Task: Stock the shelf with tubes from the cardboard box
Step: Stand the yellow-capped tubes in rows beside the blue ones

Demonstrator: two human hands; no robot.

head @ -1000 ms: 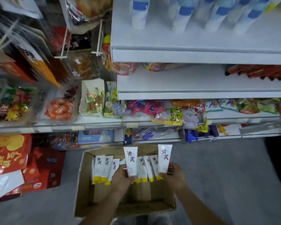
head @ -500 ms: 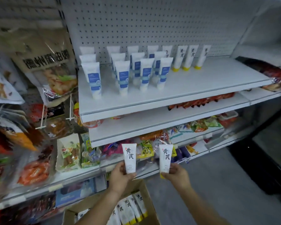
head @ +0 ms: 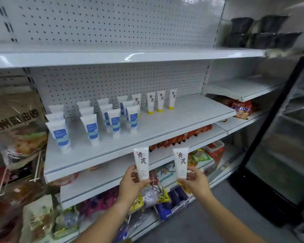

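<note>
My left hand grips a white tube with black characters, held upright below the shelf's front edge. My right hand grips a matching white tube with a yellow cap at its bottom. Both tubes are raised in front of the white shelf. At the shelf's back stand several yellow-capped tubes of the same kind. Several white tubes with blue labels stand in rows on the left half. The cardboard box is out of view.
A bare upper shelf hangs above. Lower shelves hold red snack packs and colourful bags. Hanging snack bags fill the left. A black-framed glass cooler stands on the right. Dark containers sit top right.
The view has risen from the box to the shelf. Both hands lifted their tubes out of the box and up toward the tube shelf.
</note>
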